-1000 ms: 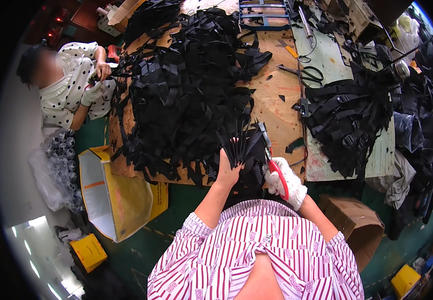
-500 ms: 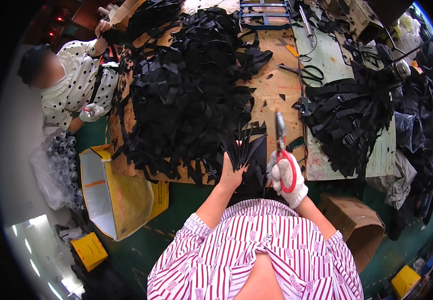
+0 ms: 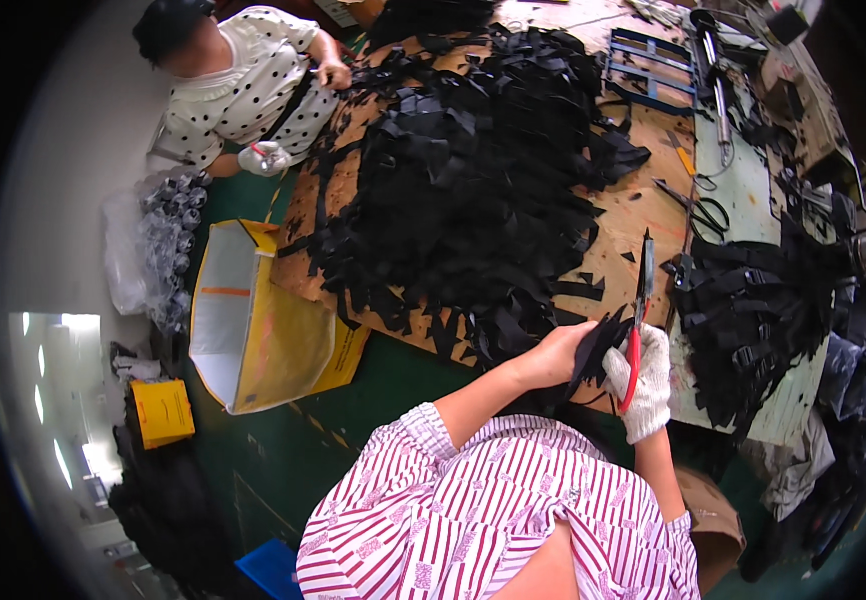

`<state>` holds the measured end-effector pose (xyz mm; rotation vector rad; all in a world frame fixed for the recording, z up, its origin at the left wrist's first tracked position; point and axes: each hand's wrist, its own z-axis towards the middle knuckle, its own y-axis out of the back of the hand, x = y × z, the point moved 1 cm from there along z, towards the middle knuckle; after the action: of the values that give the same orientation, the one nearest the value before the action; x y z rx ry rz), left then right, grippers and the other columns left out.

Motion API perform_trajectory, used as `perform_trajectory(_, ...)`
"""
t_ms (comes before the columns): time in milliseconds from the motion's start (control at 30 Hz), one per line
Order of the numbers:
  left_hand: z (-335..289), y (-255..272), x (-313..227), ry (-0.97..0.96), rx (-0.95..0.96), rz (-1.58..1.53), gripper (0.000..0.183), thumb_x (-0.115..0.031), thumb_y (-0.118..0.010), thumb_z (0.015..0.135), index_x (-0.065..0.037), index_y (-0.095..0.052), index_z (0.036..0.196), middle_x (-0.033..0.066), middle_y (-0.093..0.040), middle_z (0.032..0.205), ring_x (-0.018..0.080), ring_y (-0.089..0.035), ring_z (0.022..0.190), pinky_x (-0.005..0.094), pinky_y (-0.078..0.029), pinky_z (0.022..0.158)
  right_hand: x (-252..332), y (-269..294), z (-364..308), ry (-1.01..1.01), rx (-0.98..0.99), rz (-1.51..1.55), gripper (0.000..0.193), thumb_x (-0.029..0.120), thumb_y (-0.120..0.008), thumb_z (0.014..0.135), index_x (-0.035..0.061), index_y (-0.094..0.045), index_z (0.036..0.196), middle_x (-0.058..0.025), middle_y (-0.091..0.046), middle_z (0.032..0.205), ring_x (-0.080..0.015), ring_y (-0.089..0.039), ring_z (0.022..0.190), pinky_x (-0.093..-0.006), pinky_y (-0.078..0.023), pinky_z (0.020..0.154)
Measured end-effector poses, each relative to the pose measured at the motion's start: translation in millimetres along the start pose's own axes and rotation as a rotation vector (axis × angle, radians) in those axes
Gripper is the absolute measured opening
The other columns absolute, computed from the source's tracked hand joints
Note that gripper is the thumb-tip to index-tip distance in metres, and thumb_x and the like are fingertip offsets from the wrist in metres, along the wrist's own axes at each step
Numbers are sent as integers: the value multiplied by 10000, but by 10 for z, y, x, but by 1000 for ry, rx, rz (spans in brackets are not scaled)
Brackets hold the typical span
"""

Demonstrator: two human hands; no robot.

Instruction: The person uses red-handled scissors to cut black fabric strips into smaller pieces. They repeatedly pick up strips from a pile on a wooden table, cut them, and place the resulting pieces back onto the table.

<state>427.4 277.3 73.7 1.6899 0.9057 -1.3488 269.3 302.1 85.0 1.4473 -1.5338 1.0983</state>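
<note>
My bare left hand [image 3: 556,356] is closed around a bundle of black webbing strips [image 3: 596,352], just over the near edge of the table. My right hand [image 3: 643,378], in a white knit glove, grips red-handled scissors [image 3: 646,275]. Their blades point away from me and look closed. The strips in my left hand lie against or right beside the gloved fingers; whether those fingers touch them I cannot tell. Beyond my hands spreads a large heap of black strips [image 3: 463,190] on the wooden tabletop [image 3: 643,215].
Black-handled scissors [image 3: 701,212], a yellow-handled cutter [image 3: 682,155] and a blue frame [image 3: 650,68] lie farther right. Black straps with buckles [image 3: 753,320] pile at right. A yellow bag [image 3: 283,340] stands left on the green floor. A co-worker [image 3: 243,85] is at the far left.
The view has swung, so the table sits farther right and lower. My hands have come together, the strip bundle now beside the scissors. The strips, fanned upward before, now lean toward the right hand.
</note>
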Motion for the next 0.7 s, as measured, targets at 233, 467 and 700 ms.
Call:
perform_trajectory(233,-210,451,-270,-111,-314,-544,211,-138,-642,831,-21,-559,986,102,-612,923,203,-605,830,298,-489,741,242,28,57,8,-242,110,341,44,-624,805,65,-436,1089,-40,-542,834,-74,-468,430,-190,-377,362)
perform_trajectory(467,-361,1638,-422,-236,-856,-758,160,-205,-621,886,-71,-535,904,-4,-472,648,97,-398,530,239,-330,536,16,226,-24,19,-317,189,380,57,-637,794,53,-445,1122,-49,-546,844,-78,-467,456,-189,-373,360)
perform_trajectory(700,-43,2334,954,96,-1236,-1088,198,-236,-592,900,-54,-563,972,74,-630,845,231,-634,731,366,-470,614,-81,36,-82,-91,-257,201,363,20,-607,783,60,-441,1103,-46,-545,834,-87,-472,440,-195,-387,363)
